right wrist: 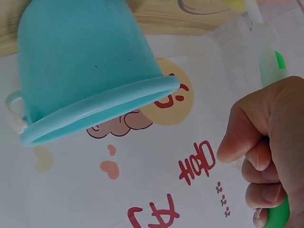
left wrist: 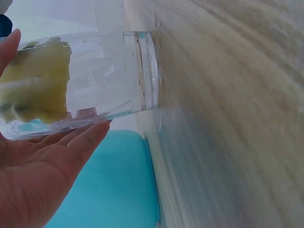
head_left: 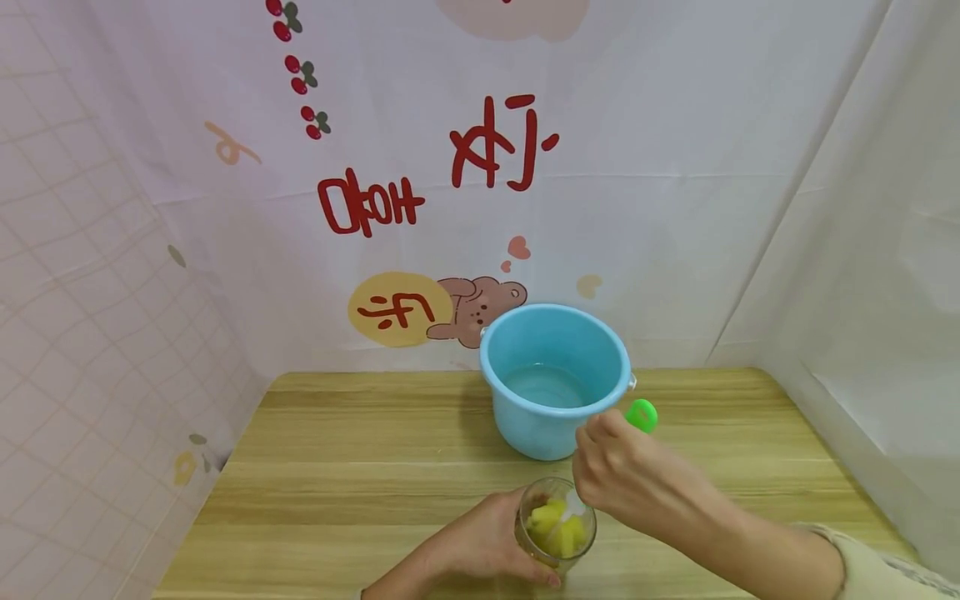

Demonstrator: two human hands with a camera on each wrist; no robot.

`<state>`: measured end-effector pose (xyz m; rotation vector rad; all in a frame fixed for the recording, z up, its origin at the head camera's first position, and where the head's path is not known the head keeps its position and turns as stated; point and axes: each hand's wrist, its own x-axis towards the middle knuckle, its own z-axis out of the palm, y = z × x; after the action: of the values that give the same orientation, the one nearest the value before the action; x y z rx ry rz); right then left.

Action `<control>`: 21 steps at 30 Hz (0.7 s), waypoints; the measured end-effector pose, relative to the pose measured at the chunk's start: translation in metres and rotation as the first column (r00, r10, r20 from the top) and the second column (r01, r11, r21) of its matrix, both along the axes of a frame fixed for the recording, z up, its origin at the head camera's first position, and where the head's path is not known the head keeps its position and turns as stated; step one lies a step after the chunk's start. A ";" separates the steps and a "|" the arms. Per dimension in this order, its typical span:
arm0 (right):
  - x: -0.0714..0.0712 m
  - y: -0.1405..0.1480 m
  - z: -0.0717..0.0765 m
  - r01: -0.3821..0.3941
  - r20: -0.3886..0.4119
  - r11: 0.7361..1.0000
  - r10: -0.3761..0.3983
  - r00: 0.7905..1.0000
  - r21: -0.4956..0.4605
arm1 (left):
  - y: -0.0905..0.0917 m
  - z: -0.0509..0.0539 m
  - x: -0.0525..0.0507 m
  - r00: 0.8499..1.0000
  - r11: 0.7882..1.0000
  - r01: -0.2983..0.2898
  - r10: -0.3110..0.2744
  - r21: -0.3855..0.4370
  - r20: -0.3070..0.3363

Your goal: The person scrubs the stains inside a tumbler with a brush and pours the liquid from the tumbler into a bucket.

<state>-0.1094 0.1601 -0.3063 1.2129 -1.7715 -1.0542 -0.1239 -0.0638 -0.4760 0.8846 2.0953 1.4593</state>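
My left hand (head_left: 491, 533) holds a clear drinking glass (left wrist: 102, 71) around its side, above the wooden tabletop. Inside the glass is the yellow sponge head (head_left: 555, 527) of a cup brush. My right hand (head_left: 637, 471) grips the brush's handle, and its green end (head_left: 642, 415) sticks out past the fist. In the right wrist view, the whitish neck of the brush (right wrist: 263, 47) runs from the fist toward the glass. The left wrist view shows the sponge filling the mouth half of the glass, with the thick base free of it.
A light blue bucket (head_left: 536, 432) with some water in it stands just behind the glass and right hand. It rests on the wooden table (head_left: 337, 467). A white printed cloth (head_left: 637, 208) hangs behind the table, with cloth along both sides too.
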 end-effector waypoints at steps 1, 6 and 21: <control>0.000 -0.001 0.001 0.000 -0.006 1.000 0.000 1.000 0.003 | 0.000 0.000 0.000 1.000 1.000 0.003 -0.003 0.005 0.006; -0.003 -0.009 0.004 0.001 -0.014 1.000 -0.001 1.000 0.028 | 0.001 0.002 -0.001 1.000 1.000 0.014 -0.014 0.018 0.019; -0.029 -0.008 0.001 0.062 0.048 0.998 -0.062 0.997 0.005 | 0.000 0.001 -0.001 1.000 1.000 0.018 -0.018 0.010 0.012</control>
<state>-0.1383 0.1520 -0.3055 1.2009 -1.8553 -1.0718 -0.1245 -0.0640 -0.4747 0.8939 2.0680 1.4632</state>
